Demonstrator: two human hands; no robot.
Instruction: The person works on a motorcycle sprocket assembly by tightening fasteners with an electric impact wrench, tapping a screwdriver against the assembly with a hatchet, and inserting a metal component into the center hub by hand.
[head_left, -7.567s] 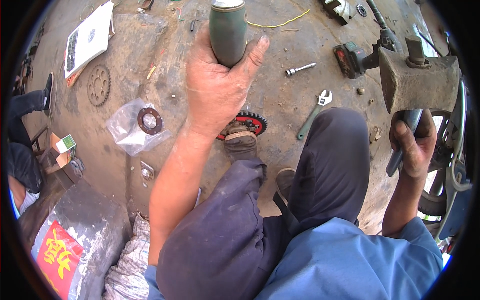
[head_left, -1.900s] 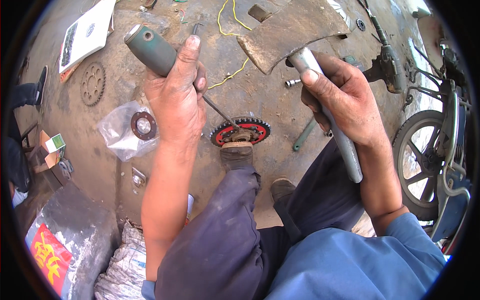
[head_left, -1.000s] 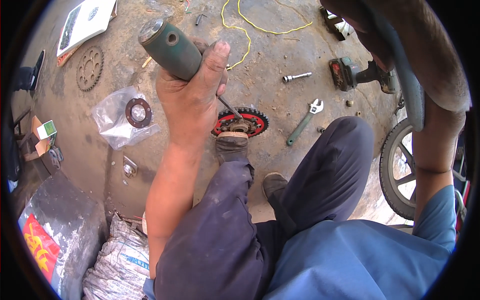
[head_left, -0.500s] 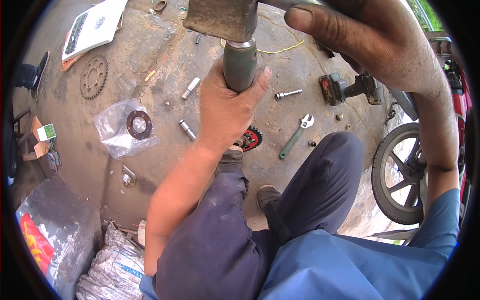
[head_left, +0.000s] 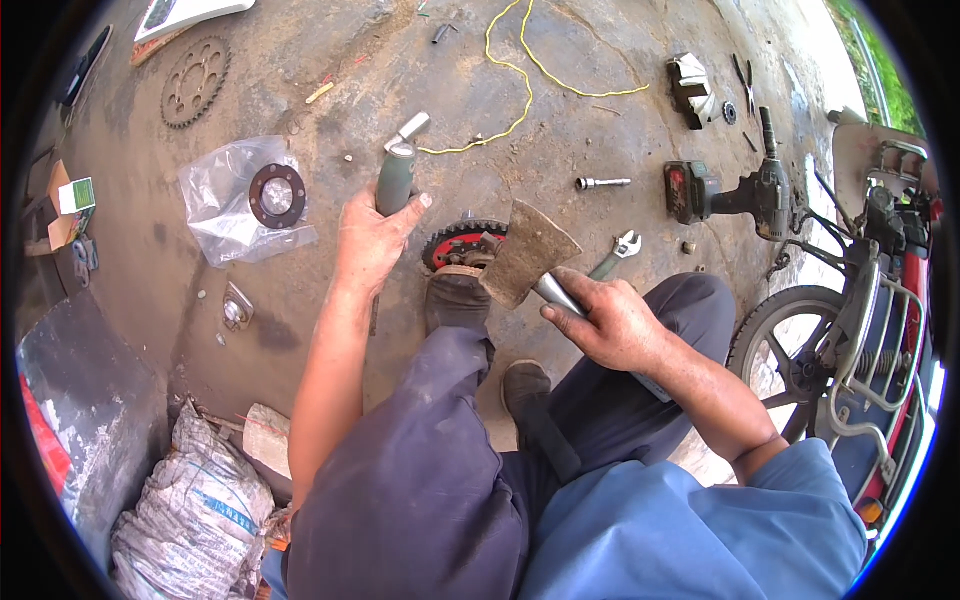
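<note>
My left hand [head_left: 372, 240] grips the green handle of a screwdriver-like tool [head_left: 395, 178], held upright over the concrete floor. My right hand [head_left: 612, 322] holds a hammer by its metal shaft, the rusty hammer head [head_left: 527, 252] low above a red-and-black sprocket [head_left: 462, 240]. My shoe [head_left: 456, 298] stands on the near edge of the sprocket and hides part of it. Both hands are close together above it.
A cordless impact driver [head_left: 730, 192], an adjustable wrench [head_left: 613, 253], a socket extension [head_left: 603, 183] and yellow wire [head_left: 520, 70] lie beyond. A plastic bag with a ring [head_left: 248, 205] and a second sprocket [head_left: 195, 82] lie left. A motorcycle [head_left: 860, 300] stands right, a sack [head_left: 195, 510] lower left.
The hammer, raised high half a second ago, has come down to just above the sprocket. My left hand still holds the green-handled tool, shifted slightly left.
</note>
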